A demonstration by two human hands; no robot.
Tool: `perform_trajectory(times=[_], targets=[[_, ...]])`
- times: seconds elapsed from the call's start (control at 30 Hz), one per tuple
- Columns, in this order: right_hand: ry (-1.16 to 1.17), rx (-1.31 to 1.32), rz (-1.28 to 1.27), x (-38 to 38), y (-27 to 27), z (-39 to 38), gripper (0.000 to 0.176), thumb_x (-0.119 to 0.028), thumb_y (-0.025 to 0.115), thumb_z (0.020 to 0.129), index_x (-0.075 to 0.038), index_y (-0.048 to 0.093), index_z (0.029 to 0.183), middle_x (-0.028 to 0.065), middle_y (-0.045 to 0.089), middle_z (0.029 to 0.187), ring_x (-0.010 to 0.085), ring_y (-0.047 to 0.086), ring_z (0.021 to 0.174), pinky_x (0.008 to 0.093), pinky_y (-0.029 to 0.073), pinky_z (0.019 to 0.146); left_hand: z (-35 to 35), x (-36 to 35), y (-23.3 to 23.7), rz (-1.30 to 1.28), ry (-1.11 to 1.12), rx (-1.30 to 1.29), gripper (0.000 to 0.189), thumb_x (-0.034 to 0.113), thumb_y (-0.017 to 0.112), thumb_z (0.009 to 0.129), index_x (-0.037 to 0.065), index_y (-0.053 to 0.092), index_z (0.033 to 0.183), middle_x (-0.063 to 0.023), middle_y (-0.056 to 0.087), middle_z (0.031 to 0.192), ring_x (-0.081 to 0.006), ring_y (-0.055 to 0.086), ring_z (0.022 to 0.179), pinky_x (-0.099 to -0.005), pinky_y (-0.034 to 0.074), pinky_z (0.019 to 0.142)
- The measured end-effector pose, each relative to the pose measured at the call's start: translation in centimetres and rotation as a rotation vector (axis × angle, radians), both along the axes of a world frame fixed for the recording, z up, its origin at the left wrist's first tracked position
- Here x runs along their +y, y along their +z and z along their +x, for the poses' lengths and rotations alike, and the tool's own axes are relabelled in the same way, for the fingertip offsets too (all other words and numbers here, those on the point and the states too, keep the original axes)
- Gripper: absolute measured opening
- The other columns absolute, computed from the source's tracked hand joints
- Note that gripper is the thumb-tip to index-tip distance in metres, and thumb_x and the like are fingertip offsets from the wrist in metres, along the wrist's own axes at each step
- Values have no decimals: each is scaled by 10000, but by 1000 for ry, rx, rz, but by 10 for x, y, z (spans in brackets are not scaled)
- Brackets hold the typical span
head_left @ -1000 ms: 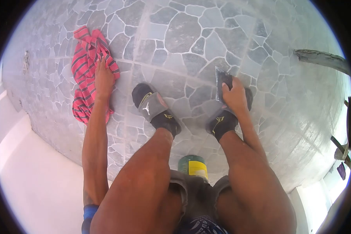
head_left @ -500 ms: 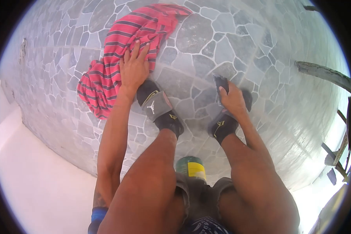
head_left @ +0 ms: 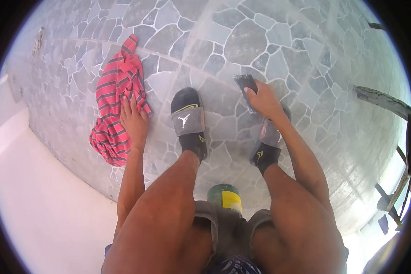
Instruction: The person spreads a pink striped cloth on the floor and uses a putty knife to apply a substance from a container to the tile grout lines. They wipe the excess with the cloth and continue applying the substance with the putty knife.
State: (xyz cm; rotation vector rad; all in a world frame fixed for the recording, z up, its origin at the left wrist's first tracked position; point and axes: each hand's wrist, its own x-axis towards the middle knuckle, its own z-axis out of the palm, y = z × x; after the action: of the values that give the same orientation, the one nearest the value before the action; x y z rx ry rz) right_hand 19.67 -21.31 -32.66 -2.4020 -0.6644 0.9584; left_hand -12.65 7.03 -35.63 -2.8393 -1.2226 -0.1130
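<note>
A red cloth with dark stripes [head_left: 112, 91] lies bunched on the stone-patterned floor, left of my feet. My left hand [head_left: 134, 119] rests on its right edge, fingers extended and slightly apart. To the right, my right hand [head_left: 266, 101] is closed around a dark flat scraper [head_left: 243, 84], thumb along its face. The scraper's wide end, with a pale worn edge, points away from me, close over the floor in front of my right sandal [head_left: 270, 132]. My left sandal [head_left: 188, 121] stands between the cloth and the scraper.
A green can with a yellow label [head_left: 231, 200] sits on the floor between my legs. Irregular grey stones with pale joints cover the floor [head_left: 246, 43]. A white surface [head_left: 55, 192] borders it at left. Rough wooden pieces [head_left: 383, 101] stick in from the right.
My left hand has moved back toward me, and the cloth has shifted left and become more bunched. My right hand has moved the scraper slightly left and forward, turning it.
</note>
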Motion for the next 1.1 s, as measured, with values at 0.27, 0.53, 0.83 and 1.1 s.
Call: perform_trajectory(times=[0.27,0.53,0.83,1.1], targets=[[216,86,6,63,35,31,385,-285,579,893,-21,627,1169,253,678,1004,426,645,963,496,491,841,1,-5,-13,64,56,-143,577,170,572,810,184,547,1387,-90,511,1446,-345,489,1268,-480,347,1063],[240,-12,24,115,17,13,379,-305,597,895,-11,642,1131,266,685,952,460,643,943,495,495,828,-2,-1,-14,49,63,-146,574,192,581,798,190,561,1372,-78,501,1454,-326,479,1272,-475,339,1064],[70,-47,133,164,-9,-7,360,-268,584,907,-11,607,1159,261,674,1039,473,621,1005,516,482,871,-5,3,-13,14,72,-163,580,209,589,789,196,564,1368,-78,501,1457,-345,470,1279,-485,337,1063],[440,-460,191,133,6,-10,340,-129,584,879,-61,621,1211,171,651,1019,366,637,946,464,500,807,-9,4,-11,-10,64,-185,585,190,582,802,194,548,1386,-76,497,1465,-327,473,1289,-473,341,1063]])
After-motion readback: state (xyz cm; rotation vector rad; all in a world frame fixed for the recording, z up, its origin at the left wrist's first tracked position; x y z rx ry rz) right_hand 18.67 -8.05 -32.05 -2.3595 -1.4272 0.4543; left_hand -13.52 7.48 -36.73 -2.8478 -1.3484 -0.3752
